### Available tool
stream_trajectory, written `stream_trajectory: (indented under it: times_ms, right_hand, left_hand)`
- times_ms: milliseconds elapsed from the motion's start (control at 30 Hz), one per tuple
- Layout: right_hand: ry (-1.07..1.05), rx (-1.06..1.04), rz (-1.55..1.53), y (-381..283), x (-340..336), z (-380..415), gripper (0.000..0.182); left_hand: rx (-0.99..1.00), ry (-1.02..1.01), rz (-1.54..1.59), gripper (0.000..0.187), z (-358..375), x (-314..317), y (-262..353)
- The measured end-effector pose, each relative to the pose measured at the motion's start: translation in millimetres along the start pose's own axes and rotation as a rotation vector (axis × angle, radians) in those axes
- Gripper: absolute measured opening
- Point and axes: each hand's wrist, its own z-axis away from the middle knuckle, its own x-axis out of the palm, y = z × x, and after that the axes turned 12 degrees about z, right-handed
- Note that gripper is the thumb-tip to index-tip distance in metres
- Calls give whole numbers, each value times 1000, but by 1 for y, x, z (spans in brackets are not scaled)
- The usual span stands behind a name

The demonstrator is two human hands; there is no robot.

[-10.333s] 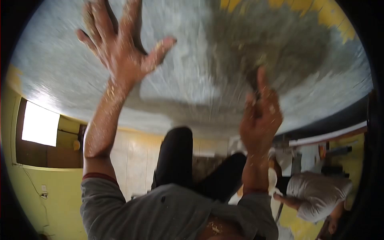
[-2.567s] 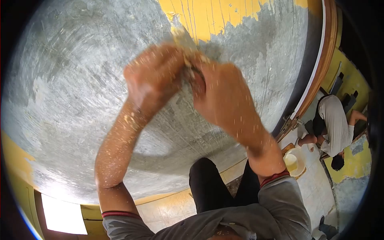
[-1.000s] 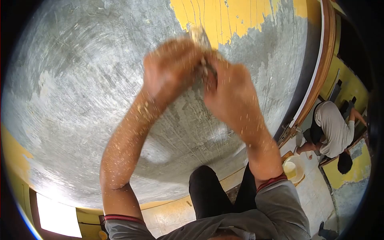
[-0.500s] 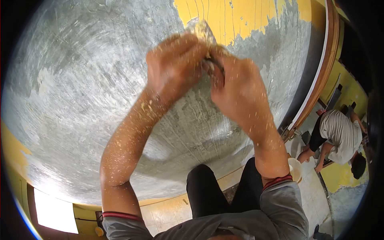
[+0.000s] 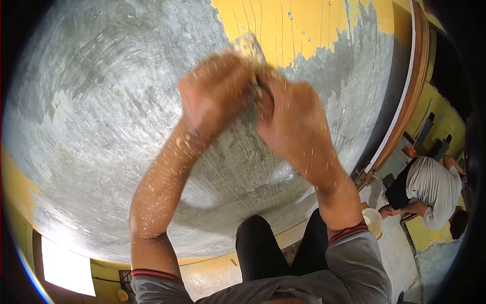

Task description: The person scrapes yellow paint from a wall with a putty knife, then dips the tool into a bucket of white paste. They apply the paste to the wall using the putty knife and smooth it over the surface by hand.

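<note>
My left hand (image 5: 215, 91) and my right hand (image 5: 298, 119) are both closed around one paint scraper (image 5: 249, 46), close together in front of the wall. Its flat blade, crusted with yellow flakes, points up toward the edge of the yellow paint (image 5: 298, 25). The handle is mostly hidden by my fingers, and motion smears both hands a little. Bare grey wall (image 5: 126, 142) surrounds them below and to the left. Pale flakes cling to both forearms and seem to fly around the hands.
A brown wooden frame (image 5: 414, 86) runs down the wall's right side. Beyond it, another person (image 5: 430, 185) in a light shirt bends low. A white bucket (image 5: 373, 222) stands on the tiled floor (image 5: 210, 273) by my right elbow. My knees (image 5: 258, 243) are close to the wall.
My hands and the scraper appear slightly lower and further left, with the view of the wall shifting too. The other person's head and arms have moved. The scraper stays in both hands.
</note>
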Motion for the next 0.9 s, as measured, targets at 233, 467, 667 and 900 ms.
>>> stream_trajectory:
  times_ms: [233,467,667,900]
  right_hand:
    - [-27,5,-27,-4,-8,8,22]
    - [-6,-35,16,-4,-16,1,20]
    - [-16,11,34,-8,-8,-9,19]
    - [-49,-1,24,-4,-4,-4,22]
  left_hand:
    - [6,28,-46,27,-3,4,-6]
    - [-81,-8,-38,29,4,0,3]
    - [-106,-36,-65,14,-18,-11,-2]
    - [-48,47,-70,29,1,2,-1]
